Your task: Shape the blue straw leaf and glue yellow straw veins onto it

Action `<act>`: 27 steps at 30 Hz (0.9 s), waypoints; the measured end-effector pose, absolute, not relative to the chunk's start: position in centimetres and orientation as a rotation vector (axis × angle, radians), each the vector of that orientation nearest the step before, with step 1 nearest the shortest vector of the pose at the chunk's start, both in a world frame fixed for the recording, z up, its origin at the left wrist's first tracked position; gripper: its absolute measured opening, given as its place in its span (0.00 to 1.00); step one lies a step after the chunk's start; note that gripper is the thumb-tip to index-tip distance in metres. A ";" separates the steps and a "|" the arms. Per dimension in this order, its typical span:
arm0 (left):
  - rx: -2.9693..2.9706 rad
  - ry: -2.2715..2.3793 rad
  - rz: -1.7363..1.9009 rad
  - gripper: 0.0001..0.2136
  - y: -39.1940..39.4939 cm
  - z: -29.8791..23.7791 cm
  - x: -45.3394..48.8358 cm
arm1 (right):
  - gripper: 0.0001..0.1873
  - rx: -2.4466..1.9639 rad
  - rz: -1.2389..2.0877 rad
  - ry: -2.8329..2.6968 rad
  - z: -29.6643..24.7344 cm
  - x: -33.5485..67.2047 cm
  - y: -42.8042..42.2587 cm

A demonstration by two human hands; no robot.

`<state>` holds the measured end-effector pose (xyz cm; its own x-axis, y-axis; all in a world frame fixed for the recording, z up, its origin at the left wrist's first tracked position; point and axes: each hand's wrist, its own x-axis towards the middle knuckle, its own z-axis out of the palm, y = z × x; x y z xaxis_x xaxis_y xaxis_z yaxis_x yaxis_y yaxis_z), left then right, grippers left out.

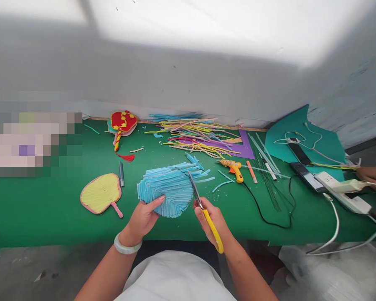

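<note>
My left hand (148,217) is closed on the lower left edge of a fan-shaped piece (167,188) made of light blue pipe cleaners, thumb on top. Its upper and right edges are uneven, with several strands sticking out. In my right hand (211,219) is a pair of scissors (210,223) with yellow handles. The blades point up and left, at the right edge of the blue piece. Cut blue bits (224,182) lie just to the right. On the left rests a yellow fan (100,193) with a pink rim and short pink handle.
Loose coloured pipe cleaners (191,136) are heaped at the back over a purple sheet (247,144). A yellow glue gun (233,167) trails a black cord. A red and yellow fan (123,123) lies back left. Power strips (343,192) and another person's arm (374,173) are at right.
</note>
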<state>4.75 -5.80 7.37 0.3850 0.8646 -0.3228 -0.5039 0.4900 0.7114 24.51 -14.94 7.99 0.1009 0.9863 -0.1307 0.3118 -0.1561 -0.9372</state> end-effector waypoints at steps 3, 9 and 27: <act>0.562 0.744 0.927 0.32 -5.8 7.4 4.8 | 0.22 -1.617 1.047 -1.338 8.2 24.6 -14.8; 0.609 0.729 0.924 0.24 -5.4 7.1 4.3 | 0.23 -1.639 0.978 -1.393 8.6 24.8 -14.5; 0.599 0.851 0.935 0.19 -4.6 8.5 3.9 | 0.27 -1.644 1.103 -1.515 8.5 25.3 -15.3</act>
<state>3.89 -4.56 8.53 0.3228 0.8744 -0.3623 -0.4429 0.4778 0.7586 25.35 -15.28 8.50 -0.0157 0.9875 -0.1571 0.4525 -0.1331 -0.8818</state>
